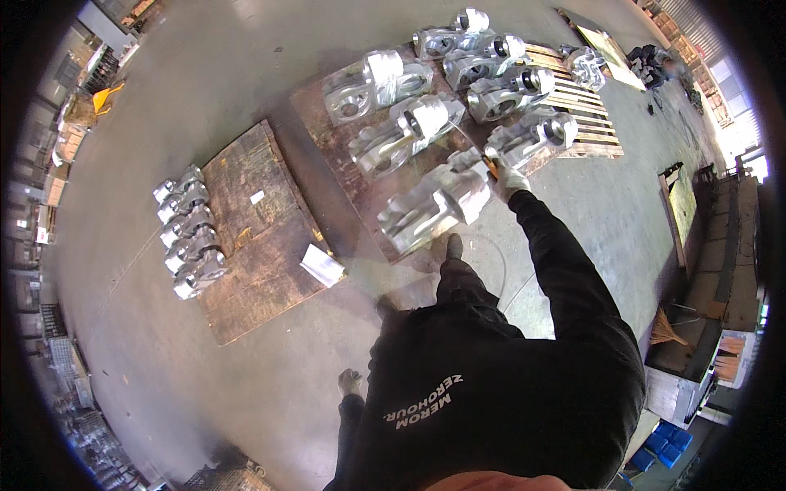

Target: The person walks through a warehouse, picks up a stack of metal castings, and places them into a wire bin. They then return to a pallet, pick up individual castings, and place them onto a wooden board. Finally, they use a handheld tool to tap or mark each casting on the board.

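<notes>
My right hand, in a white glove, reaches forward and is closed around a slim orange-handled tool; its exact kind is hard to make out. Close by the tool lie a large machined metal casting, blurred, and another casting with a round bored end. My left hand, also gloved, hangs low beside my body, away from the castings. Its fingers look loosely curled, with nothing seen in them.
Several more castings stand on a brown board and a wooden pallet. Smaller metal parts line the edge of another board, where a white paper sheet lies. A thin hose loops over the floor. Another person crouches far right.
</notes>
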### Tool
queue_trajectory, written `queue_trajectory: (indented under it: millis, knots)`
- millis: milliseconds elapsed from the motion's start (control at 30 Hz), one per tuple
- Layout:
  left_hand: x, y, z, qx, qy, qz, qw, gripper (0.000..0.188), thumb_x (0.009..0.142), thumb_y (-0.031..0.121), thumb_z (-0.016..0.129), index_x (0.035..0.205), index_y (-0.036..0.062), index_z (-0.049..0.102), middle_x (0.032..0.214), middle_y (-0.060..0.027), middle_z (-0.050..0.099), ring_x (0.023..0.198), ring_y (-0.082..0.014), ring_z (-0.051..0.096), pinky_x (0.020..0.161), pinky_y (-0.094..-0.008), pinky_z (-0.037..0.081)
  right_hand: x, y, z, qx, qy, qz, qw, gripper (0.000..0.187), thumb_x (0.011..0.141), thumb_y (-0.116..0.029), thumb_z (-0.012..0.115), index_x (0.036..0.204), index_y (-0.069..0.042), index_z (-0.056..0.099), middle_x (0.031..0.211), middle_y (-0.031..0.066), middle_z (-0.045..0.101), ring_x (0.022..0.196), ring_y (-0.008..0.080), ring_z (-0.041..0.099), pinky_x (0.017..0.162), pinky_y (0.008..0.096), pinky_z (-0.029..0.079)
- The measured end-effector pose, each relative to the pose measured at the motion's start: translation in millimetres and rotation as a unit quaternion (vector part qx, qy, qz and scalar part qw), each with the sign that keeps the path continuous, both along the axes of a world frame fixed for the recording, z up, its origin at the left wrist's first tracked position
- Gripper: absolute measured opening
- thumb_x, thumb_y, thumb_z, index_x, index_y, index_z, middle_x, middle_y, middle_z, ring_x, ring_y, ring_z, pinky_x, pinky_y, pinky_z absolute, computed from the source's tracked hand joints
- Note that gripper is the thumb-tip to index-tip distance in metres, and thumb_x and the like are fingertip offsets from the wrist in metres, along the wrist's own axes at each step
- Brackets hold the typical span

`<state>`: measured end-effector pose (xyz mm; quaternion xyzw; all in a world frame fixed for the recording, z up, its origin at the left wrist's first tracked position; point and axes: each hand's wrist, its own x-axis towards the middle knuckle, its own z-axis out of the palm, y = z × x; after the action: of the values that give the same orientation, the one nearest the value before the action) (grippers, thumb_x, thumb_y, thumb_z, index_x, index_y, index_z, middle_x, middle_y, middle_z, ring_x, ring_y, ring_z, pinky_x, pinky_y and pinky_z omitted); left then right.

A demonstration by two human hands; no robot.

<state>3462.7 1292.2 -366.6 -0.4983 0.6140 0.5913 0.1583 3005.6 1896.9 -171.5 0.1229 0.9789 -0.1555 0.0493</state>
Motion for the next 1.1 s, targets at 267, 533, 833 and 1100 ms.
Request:
queue_trajectory:
  millis: [267, 533, 833, 1100]
  knots:
    - [-114.2, 120.5, 44.3, 0.033, 0.036, 0.161, 0.986, 0.021, 0.089, 0.016, 0.059, 0.106, 0.0053, 0.056, 0.086, -0.0111, 0.061, 0.070, -0.0204, 0.060, 0.059, -0.0318, 0.052, -184.0, 72.5, -1.7, -0.023, 0.067, -0.055, 0.996, 0.043, 0.090, -0.039, 0.052, 0.120, -0.009, 0.048, 0.083, 0.0243, 0.066, 0.078, 0.0424, 0.065, 0.069, 0.0520, 0.051]
    - [-207.5, 265.0, 112.4, -0.025, 0.091, -0.035, 0.995, 0.024, 0.092, 0.005, 0.051, 0.114, -0.0017, 0.056, 0.099, -0.0110, 0.060, 0.084, -0.0186, 0.062, 0.070, -0.0302, 0.054, -358.0, 138.6, -22.8, -0.072, 0.078, -0.109, 0.988, 0.047, 0.090, -0.038, 0.051, 0.125, -0.006, 0.047, 0.090, 0.0241, 0.067, 0.086, 0.0415, 0.065, 0.076, 0.0519, 0.050]
    - [-305.7, 327.6, 171.0, -0.213, 0.065, -0.151, 0.963, 0.025, 0.091, 0.014, 0.058, 0.113, 0.0017, 0.058, 0.097, -0.0113, 0.065, 0.087, -0.0224, 0.063, 0.077, -0.0328, 0.051, -478.1, 162.0, -47.3, -0.095, 0.043, -0.028, 0.994, 0.046, 0.089, -0.040, 0.052, 0.117, -0.003, 0.052, 0.097, 0.0269, 0.066, 0.094, 0.0421, 0.064, 0.081, 0.0510, 0.050]
    - [-631.3, 440.2, 241.1, -0.446, 0.333, -0.416, 0.719, 0.035, 0.085, 0.020, 0.061, 0.116, 0.0022, 0.058, 0.112, -0.0182, 0.059, 0.104, -0.0365, 0.056, 0.094, -0.0460, 0.043, -540.5, 182.7, -47.0, -0.125, 0.070, -0.065, 0.988, 0.048, 0.087, -0.041, 0.056, 0.114, -0.002, 0.053, 0.097, 0.0258, 0.066, 0.096, 0.0404, 0.064, 0.083, 0.0482, 0.050]
